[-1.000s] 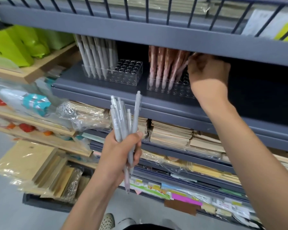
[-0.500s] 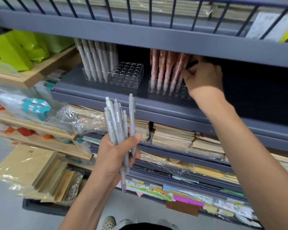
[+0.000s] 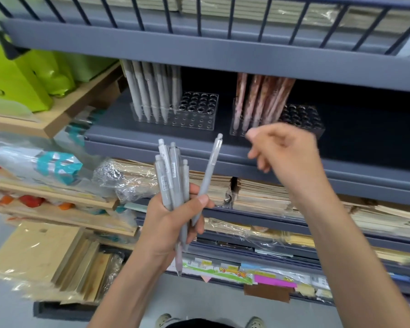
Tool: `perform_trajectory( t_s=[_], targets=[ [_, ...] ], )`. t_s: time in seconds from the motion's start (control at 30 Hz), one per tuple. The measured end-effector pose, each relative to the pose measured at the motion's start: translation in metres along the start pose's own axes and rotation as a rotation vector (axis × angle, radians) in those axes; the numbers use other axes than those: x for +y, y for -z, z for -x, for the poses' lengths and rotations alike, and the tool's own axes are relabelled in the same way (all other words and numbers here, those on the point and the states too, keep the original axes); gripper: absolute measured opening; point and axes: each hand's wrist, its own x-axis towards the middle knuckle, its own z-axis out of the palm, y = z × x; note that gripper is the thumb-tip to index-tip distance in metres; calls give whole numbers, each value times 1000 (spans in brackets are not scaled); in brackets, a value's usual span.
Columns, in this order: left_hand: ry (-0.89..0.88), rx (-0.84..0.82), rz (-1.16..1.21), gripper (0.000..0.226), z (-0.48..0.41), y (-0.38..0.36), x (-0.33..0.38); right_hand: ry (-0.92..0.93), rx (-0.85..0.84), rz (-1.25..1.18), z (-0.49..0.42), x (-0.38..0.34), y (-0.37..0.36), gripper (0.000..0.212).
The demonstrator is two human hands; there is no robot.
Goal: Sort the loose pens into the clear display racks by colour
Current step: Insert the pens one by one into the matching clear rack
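Currently left hand (image 3: pixel 171 223) grips bundle of matte grey plastic pens (image 3: pixel 173 171), one fanned out, presumably for picking. Right hand (image 3: pixel 287 150) loose, empty, by grey metal shelf (image 3: pixel 152 138) front edge. Matching clear plastic rack (image 3: pixel 199 114): shelf's left end.

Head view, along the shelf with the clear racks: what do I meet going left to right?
Green bags → grey pens → empty half of the left rack → pinkish-brown pens → empty half of the right rack.
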Motion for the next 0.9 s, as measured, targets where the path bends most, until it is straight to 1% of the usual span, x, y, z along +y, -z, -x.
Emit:
perform_trajectory(
  t_s=[0.07,0.1,0.17,0.23,0.3,0.4,0.43,0.47,0.53,0.6,0.63,0.7,0.8,0.9],
  targets=[
    [-7,-42,-10,10,0,9,4,-45,-249,-63,14,-5,-21,14],
    [-7,-58,-13,8,-1,14,6,-52,-326,-82,18,-7,-31,14],
    [5,-79,-11,8,0,27,11,-62,-398,-116,23,-10,-49,14],
    [24,-87,12,8,-1,41,16,-68,-404,-143,24,-14,-63,18],
    [51,-66,64,10,-3,56,19,-61,-340,-207,22,-21,-75,21],
    [99,4,133,10,-7,77,24,-22,-117,-292,12,-35,-86,17],
    [120,17,150,4,-8,83,25,9,-40,-286,7,-40,-89,15],
    [139,26,169,3,-9,88,26,45,32,-269,1,-44,-92,14],
    [173,40,195,7,-12,98,29,121,171,-212,-11,-51,-99,12],
    [198,43,195,11,-13,105,32,194,275,-135,-26,-55,-107,10],
    [207,28,188,10,-14,107,34,217,302,-78,-33,-56,-111,10],
    [209,8,160,16,-15,109,37,213,312,56,-45,-55,-120,16],
    [177,48,189,19,-19,110,38,211,274,220,-58,-53,-132,14],
    [191,77,207,19,-23,110,38,226,233,298,-67,-56,-138,13]
  ],
)
